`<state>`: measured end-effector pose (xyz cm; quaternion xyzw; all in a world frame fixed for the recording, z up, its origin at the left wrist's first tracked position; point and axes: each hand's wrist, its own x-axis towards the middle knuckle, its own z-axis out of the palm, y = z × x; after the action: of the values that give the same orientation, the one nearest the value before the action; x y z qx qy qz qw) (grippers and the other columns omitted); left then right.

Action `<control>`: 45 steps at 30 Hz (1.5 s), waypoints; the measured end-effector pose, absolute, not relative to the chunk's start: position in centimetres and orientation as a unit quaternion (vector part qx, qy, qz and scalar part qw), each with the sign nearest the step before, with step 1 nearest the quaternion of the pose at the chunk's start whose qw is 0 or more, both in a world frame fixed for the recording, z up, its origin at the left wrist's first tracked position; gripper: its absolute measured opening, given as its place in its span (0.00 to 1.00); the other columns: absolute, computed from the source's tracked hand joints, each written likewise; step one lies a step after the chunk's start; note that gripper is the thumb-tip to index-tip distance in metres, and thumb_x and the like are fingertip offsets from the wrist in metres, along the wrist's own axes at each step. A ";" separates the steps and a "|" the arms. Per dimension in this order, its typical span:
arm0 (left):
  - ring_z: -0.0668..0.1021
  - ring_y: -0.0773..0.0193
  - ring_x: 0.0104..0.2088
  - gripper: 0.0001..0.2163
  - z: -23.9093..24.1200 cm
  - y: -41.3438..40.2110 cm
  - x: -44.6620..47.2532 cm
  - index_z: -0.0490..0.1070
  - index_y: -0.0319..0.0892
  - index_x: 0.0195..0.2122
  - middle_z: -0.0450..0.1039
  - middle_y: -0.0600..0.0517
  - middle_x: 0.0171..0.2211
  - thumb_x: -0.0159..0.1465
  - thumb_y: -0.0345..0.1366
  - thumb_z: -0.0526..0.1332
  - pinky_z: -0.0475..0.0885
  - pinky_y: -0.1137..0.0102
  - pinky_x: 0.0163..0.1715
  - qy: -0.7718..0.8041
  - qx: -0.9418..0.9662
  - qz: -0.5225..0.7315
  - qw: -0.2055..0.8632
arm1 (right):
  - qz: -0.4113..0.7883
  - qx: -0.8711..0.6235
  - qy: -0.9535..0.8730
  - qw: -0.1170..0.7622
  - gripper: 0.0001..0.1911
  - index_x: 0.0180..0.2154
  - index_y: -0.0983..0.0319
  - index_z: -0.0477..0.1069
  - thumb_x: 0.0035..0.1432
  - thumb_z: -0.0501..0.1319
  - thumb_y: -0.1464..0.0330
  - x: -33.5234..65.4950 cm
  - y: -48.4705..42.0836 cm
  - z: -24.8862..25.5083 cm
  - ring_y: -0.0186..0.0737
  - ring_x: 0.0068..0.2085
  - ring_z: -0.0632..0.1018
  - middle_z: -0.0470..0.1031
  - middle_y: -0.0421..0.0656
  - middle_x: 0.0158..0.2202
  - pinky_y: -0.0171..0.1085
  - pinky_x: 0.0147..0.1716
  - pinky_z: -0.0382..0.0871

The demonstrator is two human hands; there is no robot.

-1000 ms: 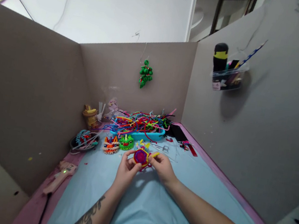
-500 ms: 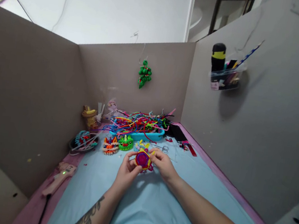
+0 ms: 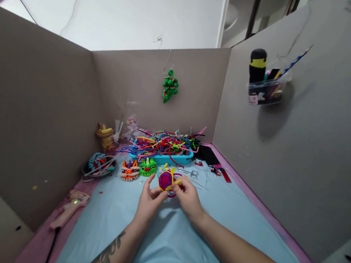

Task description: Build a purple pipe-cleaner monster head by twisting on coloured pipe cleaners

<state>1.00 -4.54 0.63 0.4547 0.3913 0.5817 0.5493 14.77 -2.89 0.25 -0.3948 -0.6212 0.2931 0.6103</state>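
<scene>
Between my hands is a pipe-cleaner craft piece [image 3: 165,180], with a purple and magenta disc edged in yellow and loose loops at its side. My left hand [image 3: 150,197] grips its lower left edge with the thumb, the index finger raised apart from it. My right hand [image 3: 187,196] pinches a yellow strand at the piece's right side. Just behind it, a pale blue and yellow figure is mostly hidden. A green pipe-cleaner figure [image 3: 148,167] and an orange and white one [image 3: 130,171] stand to the left.
A blue tray [image 3: 176,161] heaped with pipe cleaners stands at the back. Scissors [image 3: 193,174] lie right of centre. On the left are a dark bowl [image 3: 110,170] and a pink glue gun [image 3: 69,212] with a cord. Grey partitions [image 3: 156,85] enclose the table.
The craft piece has turned and shifted slightly left. My left index finger has lifted off it, and my right hand has moved lower along its right side.
</scene>
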 end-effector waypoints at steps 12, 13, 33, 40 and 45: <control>0.74 0.69 0.22 0.33 0.1 -4.2 0.7 0.53 0.39 0.54 0.72 0.57 0.19 0.50 0.37 0.67 0.67 0.73 0.30 0.400 0.444 0.604 0.527 | 0.308 -0.371 -0.634 0.605 0.13 0.24 0.62 0.67 0.54 0.58 0.61 14.7 -3.1 0.2 0.37 0.33 0.69 0.66 0.41 0.28 0.35 0.34 0.62; 0.74 0.69 0.21 0.33 0.1 -4.3 0.7 0.53 0.39 0.54 0.72 0.57 0.19 0.50 0.37 0.67 0.66 0.73 0.29 0.403 0.447 0.604 0.522 | 0.315 -0.369 -0.632 0.604 0.13 0.24 0.62 0.67 0.55 0.57 0.60 14.7 -3.1 0.1 0.37 0.32 0.68 0.65 0.41 0.28 0.35 0.34 0.62; 0.75 0.67 0.23 0.32 0.5 -4.5 0.8 0.53 0.40 0.53 0.73 0.56 0.20 0.50 0.38 0.67 0.67 0.72 0.31 0.394 0.446 0.603 0.532 | 0.417 -0.394 -0.535 0.620 0.15 0.26 0.62 0.64 0.48 0.63 0.57 14.5 -2.4 -0.8 0.35 0.25 0.70 0.69 0.39 0.22 0.34 0.25 0.63; 0.76 0.68 0.24 0.31 0.4 -4.5 0.8 0.55 0.42 0.51 0.74 0.56 0.21 0.49 0.39 0.68 0.67 0.74 0.31 0.391 0.446 0.604 0.533 | 0.356 -0.434 -0.550 0.618 0.12 0.25 0.63 0.69 0.48 0.63 0.60 14.5 -2.8 -0.4 0.36 0.25 0.71 0.71 0.40 0.23 0.35 0.27 0.65; 0.77 0.66 0.25 0.30 0.3 -4.5 0.8 0.55 0.41 0.52 0.74 0.56 0.21 0.50 0.37 0.67 0.68 0.72 0.32 0.384 0.449 0.602 0.537 | 0.336 -0.439 -0.564 0.613 0.09 0.26 0.62 0.71 0.50 0.61 0.62 14.5 -3.0 -0.2 0.38 0.27 0.73 0.74 0.42 0.24 0.36 0.30 0.67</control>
<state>0.79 -4.51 0.32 0.4489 0.3843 0.6020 0.5370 14.52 -3.02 -0.20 -0.4392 -0.5640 0.3364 0.6130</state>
